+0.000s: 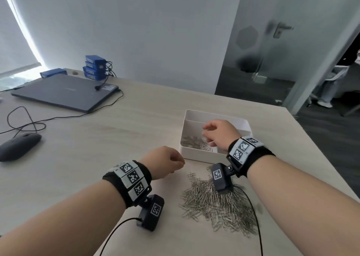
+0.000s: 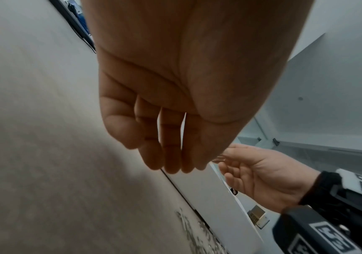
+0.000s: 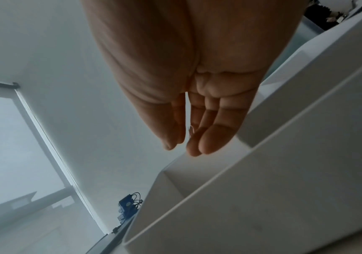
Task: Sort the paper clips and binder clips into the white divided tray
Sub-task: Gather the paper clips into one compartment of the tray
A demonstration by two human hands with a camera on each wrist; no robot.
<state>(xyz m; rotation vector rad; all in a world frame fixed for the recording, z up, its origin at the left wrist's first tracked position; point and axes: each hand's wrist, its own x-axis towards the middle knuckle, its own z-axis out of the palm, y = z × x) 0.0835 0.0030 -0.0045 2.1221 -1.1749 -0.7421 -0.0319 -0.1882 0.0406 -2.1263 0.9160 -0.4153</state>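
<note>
Right hand: the right hand [image 1: 220,134] hangs over the tray [image 1: 197,155], above its near-left compartment. The fingers [image 3: 213,137] point down, close together, thumb beside them. The left wrist view shows a clip [image 2: 219,159] at its fingertips; the right wrist view shows a thin wire shape between thumb and fingers. It seems to pinch that clip lightly.
Left hand: the left hand [image 1: 165,161] is over the tabletop [image 1: 97,148], just left of the tray's near corner. Its fingers [image 2: 171,151] are relaxed, slightly bent, lying side by side, and hold nothing that I can see.
Tray: white, divided, on the tabletop at right of centre. The near-left compartment holds a heap of clips [image 1: 192,143]. The far compartments show bare white walls; part of the tray is hidden behind the hand.
Loose clips: a big pile of silver paper clips [image 1: 218,207] lies on the tabletop just in front of the tray, between the two forearms.
Binder clips: I cannot tell any apart.
Further off: a shut laptop [image 1: 64,92] far left, a mouse [image 1: 19,145] at the left edge, blue boxes [image 1: 94,67] stacked behind the laptop.
</note>
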